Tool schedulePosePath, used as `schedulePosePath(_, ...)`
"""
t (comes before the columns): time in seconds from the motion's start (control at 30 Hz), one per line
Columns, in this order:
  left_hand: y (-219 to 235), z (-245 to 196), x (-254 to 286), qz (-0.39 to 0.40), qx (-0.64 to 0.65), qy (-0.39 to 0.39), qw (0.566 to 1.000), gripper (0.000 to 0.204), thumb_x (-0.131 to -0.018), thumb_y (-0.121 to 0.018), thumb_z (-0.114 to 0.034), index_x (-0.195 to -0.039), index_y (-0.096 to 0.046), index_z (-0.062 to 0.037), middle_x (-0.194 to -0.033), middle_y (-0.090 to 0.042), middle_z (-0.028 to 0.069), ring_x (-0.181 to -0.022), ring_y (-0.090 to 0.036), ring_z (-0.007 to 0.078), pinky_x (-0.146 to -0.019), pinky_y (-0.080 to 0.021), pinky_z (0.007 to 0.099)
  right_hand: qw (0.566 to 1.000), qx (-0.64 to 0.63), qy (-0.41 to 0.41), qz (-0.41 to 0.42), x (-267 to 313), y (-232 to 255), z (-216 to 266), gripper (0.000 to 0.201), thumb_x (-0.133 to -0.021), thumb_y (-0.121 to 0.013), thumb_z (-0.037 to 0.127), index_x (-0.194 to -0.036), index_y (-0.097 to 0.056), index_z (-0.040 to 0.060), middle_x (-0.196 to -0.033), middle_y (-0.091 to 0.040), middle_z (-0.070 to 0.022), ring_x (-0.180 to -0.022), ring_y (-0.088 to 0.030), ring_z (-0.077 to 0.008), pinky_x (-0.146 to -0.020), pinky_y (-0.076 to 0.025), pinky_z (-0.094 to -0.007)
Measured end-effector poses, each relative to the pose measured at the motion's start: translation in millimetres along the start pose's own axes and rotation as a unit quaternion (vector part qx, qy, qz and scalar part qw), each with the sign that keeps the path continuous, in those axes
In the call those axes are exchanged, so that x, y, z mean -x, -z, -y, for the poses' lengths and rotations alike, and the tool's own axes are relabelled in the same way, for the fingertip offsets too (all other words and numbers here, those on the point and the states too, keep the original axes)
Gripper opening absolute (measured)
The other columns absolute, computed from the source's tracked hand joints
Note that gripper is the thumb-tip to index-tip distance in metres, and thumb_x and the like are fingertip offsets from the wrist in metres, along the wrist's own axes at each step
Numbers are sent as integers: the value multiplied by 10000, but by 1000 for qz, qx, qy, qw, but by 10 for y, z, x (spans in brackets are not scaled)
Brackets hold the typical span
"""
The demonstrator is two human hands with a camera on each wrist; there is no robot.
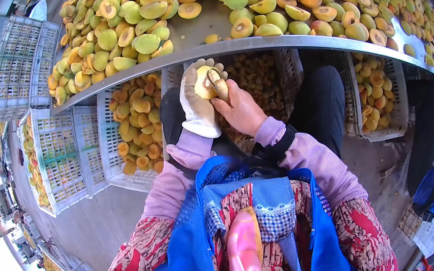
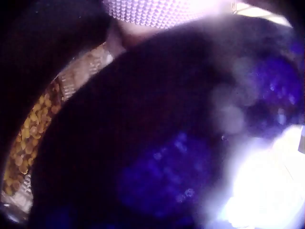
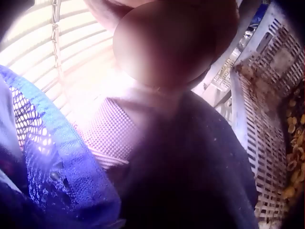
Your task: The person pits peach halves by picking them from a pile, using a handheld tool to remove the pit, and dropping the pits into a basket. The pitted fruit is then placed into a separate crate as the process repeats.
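Note:
In the head view, my left hand [image 1: 198, 108], in a pale, stained glove, holds a peach half [image 1: 202, 85] with its cut face up, just below the metal table's edge. My bare right hand [image 1: 243, 111] grips a small pitting tool [image 1: 222, 88] by its light brown handle. The tool's curved metal end lies over the middle of the cut face. Both wrist views are dark or blurred and mostly show sleeve, apron and crate; the fruit and tool do not show there.
Halved peaches [image 1: 147, 42] heap on the metal table [image 1: 197, 36], whose curved rim [image 1: 274, 41] runs ahead of the hands. Beneath stand plastic crates of fruit, one at left [image 1: 110, 143] and one at right [image 1: 369, 96]. Stacked crates [image 1: 22, 64] rise at far left.

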State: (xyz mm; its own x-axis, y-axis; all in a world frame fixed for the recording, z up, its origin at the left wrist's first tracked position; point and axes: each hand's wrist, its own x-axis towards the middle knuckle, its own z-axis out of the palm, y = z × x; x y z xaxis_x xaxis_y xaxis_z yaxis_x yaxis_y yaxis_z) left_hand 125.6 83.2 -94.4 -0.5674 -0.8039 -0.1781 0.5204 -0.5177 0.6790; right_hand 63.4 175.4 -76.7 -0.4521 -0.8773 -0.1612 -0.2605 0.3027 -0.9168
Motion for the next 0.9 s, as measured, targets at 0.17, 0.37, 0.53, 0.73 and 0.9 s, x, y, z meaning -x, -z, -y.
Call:
schedulePosePath(0.17,-16,-17,16,9,-51,-28,998,355,-869,-504,-299,-1049,-526,6,-998,-585,147,-893,-589,302,-779,-508,417,1000,9,-1,9,-2,0,-3,372,-822,-562,236,-1002,-393,-43,-906,-564,-272,-887,-552,-412,-760,-446,-421)
schedulePosePath(0.37,32,-73,37,37,-41,10,998,351,-858,-514,-297,-1033,-523,7,-986,-584,157,-880,-593,298,-760,-513,408,996,-45,23,69,23,36,-62,354,-794,-550,203,-1017,-435,-46,-882,-569,-259,-861,-570,-378,-761,-455,-397)
schedulePosePath(0.53,32,-127,29,70,-30,96,992,335,-853,-513,-269,-1029,-529,16,-980,-587,177,-874,-594,318,-767,-506,420,991,-24,-4,130,87,236,42,353,-778,-546,187,-1036,-452,-35,-871,-576,-242,-822,-586,-355,-743,-467,-387)
schedulePosePath(0.73,108,-26,-17,81,-138,152,975,281,-862,-502,-197,-1025,-542,28,-964,-596,189,-867,-601,310,-797,-493,407,986,70,34,149,31,230,-369,337,-752,-564,140,-1014,-453,-41,-848,-598,-226,-771,-621,-319,-645,-496,-379)
schedulePosePath(0.9,37,-58,11,72,-166,89,979,252,-846,-547,-167,-992,-568,38,-922,-616,180,-787,-624,271,-719,-521,356,974,-54,-103,194,80,299,-6,278,-785,-559,125,-1026,-445,46,-653,-533,-99,-495,-534,-192,-432,-439,-314)
